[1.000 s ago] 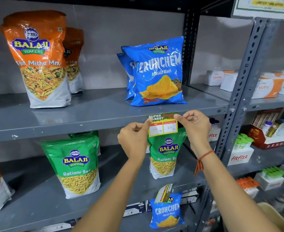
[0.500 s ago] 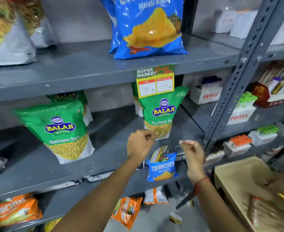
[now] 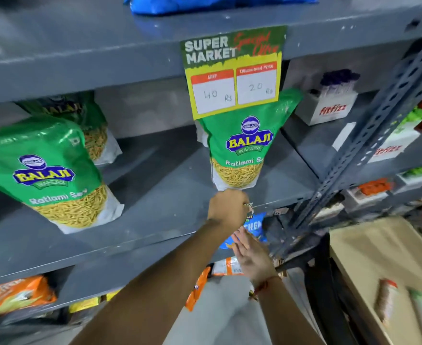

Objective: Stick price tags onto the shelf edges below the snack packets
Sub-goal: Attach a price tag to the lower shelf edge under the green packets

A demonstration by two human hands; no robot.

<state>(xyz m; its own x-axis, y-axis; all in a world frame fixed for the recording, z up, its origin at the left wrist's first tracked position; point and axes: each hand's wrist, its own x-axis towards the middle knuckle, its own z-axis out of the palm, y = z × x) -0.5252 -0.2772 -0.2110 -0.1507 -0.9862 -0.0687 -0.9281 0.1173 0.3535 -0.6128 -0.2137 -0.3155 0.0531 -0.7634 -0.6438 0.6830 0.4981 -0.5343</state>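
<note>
Shelving unit: grey steel, several tiers. The upper shelf (image 3: 80, 58) carries a blue packet (image 3: 205, 3) at its front edge, cut off by the frame top. The middle shelf (image 3: 155, 207) carries green Ratlami Sev packets: a large one (image 3: 43, 175) towards the left end, a smaller one (image 3: 240, 150) near the right upright (image 3: 369, 135).

Price tag (image 3: 232, 70): already fixed to the front edge of the upper shelf, below the blue packet, hanging down over the top of the smaller green packet. It sits slightly tilted. Handwritten 40 and 20 are readable.

Left hand (image 3: 226, 207): at the front edge of the middle shelf, just below the smaller green packet, fingers curled shut, something small and patterned pinched at the fingertips; what it is cannot be told. Right hand (image 3: 251, 252): lower, flat and spread, holding nothing, in front of a small blue packet (image 3: 254, 225) on the tier beneath.

Step judged in hand: the next tag is to be taken up and set on an untagged edge. For a good result, the tag should be centred under its packet, its top strip levelled against the edge's upper line before contact, then pressed from the middle outward. Hanging over the packet below is best kept small.

Brown board (image 3: 384, 270) at lower right, contents blurred.
</note>
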